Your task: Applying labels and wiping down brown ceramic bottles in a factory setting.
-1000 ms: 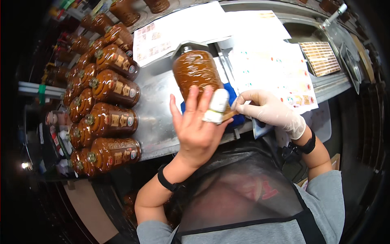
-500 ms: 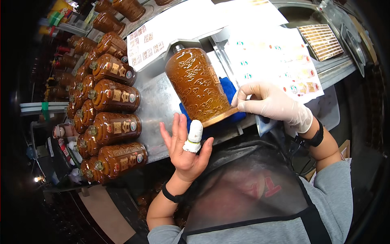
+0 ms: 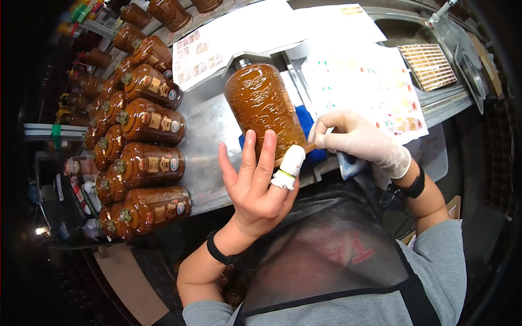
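Note:
A large amber glass bottle (image 3: 261, 103) with raised patterns lies tilted on a metal rest (image 3: 235, 58), its neck pointing away from me. Blue cloth (image 3: 305, 122) shows beneath it. My left hand (image 3: 261, 187), one finger wrapped in white, spreads open over the bottle's base end; whether its fingertips touch the glass I cannot tell. My right hand (image 3: 353, 140), in a pale thin glove, pinches the right end of a narrow tan strip (image 3: 309, 147) at the bottle's bottom edge. My left hand hides most of that strip.
Labelled amber bottles (image 3: 152, 122) lie stacked on the left of the metal table (image 3: 206, 163). Sheets of small stickers (image 3: 370, 92) spread at the right, another printed sheet (image 3: 198, 57) behind. A striped gold-and-white sheet (image 3: 428, 66) lies near a metal basin (image 3: 399, 32).
My left hand has moved right and up, from beside the bottle's base to over it. My right hand keeps its pinch at the bottle's bottom edge.

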`<action>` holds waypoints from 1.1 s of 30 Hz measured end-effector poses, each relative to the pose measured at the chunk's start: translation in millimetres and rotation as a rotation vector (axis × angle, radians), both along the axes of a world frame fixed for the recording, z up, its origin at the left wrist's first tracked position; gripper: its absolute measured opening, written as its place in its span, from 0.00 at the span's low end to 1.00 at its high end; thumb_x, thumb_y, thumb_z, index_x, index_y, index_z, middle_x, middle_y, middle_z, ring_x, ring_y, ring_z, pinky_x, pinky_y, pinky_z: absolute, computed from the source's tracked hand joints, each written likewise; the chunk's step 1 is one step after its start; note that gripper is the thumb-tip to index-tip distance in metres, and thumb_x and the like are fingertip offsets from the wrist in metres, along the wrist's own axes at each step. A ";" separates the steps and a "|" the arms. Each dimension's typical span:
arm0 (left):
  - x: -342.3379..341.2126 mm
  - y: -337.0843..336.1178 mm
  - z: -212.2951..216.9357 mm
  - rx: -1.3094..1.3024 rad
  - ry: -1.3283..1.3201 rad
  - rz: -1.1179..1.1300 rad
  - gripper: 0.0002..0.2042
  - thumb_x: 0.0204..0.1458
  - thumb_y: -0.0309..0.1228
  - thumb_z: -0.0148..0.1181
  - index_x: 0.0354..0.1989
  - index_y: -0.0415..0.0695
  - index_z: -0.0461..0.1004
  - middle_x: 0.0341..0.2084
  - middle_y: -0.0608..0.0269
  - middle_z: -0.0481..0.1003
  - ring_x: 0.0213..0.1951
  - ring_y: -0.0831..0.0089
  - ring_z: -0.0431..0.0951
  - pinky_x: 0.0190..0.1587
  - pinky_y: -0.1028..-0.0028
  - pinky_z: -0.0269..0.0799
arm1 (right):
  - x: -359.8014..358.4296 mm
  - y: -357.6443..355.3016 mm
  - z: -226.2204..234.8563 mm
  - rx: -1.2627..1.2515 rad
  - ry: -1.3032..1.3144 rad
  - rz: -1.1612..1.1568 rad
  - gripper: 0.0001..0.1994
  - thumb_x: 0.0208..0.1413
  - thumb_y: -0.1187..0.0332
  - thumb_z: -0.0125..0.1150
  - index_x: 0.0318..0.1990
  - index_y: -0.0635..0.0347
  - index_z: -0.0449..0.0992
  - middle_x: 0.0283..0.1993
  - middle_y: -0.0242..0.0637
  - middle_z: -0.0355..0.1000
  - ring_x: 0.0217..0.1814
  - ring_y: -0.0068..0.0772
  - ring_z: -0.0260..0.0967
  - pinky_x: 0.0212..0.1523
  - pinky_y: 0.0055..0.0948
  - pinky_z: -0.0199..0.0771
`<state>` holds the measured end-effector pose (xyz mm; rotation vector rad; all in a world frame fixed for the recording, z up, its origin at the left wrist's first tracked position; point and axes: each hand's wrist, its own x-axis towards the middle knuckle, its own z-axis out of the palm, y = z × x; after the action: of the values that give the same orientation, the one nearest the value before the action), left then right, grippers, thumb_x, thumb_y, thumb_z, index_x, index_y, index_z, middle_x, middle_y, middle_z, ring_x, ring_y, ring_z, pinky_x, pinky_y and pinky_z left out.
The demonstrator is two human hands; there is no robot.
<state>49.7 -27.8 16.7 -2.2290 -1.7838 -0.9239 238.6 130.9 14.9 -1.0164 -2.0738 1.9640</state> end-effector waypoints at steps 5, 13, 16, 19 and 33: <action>13.5 13.7 7.2 -0.032 0.108 0.034 0.15 0.44 0.26 0.67 0.43 0.46 0.82 0.61 0.46 0.70 0.64 0.39 0.65 0.67 0.35 0.39 | -2.3 -1.5 -3.7 0.158 -0.003 0.040 0.12 0.58 0.58 0.60 0.36 0.56 0.81 0.27 0.26 0.72 0.27 0.17 0.66 0.30 0.23 0.67; -0.3 18.1 -14.8 0.065 -0.201 0.100 0.29 0.42 0.30 0.75 0.55 0.35 0.74 0.58 0.42 0.71 0.64 0.47 0.68 0.68 0.40 0.45 | -2.2 -8.2 -5.6 0.055 0.059 0.010 0.08 0.58 0.66 0.62 0.38 0.63 0.80 0.35 0.28 0.75 0.39 0.16 0.68 0.41 0.21 0.69; -7.2 9.1 -28.2 0.100 -0.369 0.082 0.33 0.44 0.31 0.74 0.60 0.33 0.69 0.61 0.43 0.69 0.65 0.47 0.66 0.68 0.41 0.44 | -0.4 -13.6 -1.9 0.024 0.138 -0.081 0.08 0.55 0.66 0.63 0.35 0.62 0.79 0.27 0.25 0.71 0.26 0.13 0.63 0.27 0.19 0.65; -12.8 -6.7 -29.9 0.090 -0.356 0.074 0.30 0.45 0.32 0.73 0.58 0.35 0.72 0.60 0.42 0.69 0.64 0.42 0.66 0.67 0.37 0.43 | 0.6 -13.9 0.2 0.046 0.124 -0.081 0.08 0.56 0.66 0.62 0.35 0.61 0.79 0.27 0.24 0.70 0.27 0.12 0.63 0.27 0.18 0.63; -10.3 -13.6 -16.4 0.027 -0.139 0.046 0.20 0.43 0.24 0.71 0.48 0.41 0.79 0.57 0.45 0.73 0.62 0.43 0.70 0.66 0.38 0.44 | -4.4 -13.0 -1.6 -0.087 0.086 -0.108 0.06 0.57 0.67 0.62 0.33 0.60 0.78 0.30 0.22 0.69 0.29 0.10 0.62 0.28 0.16 0.63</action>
<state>39.3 -41.4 0.3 -2.1459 -1.8596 -1.1113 234.2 117.9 13.3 -1.0180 -1.8638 2.0224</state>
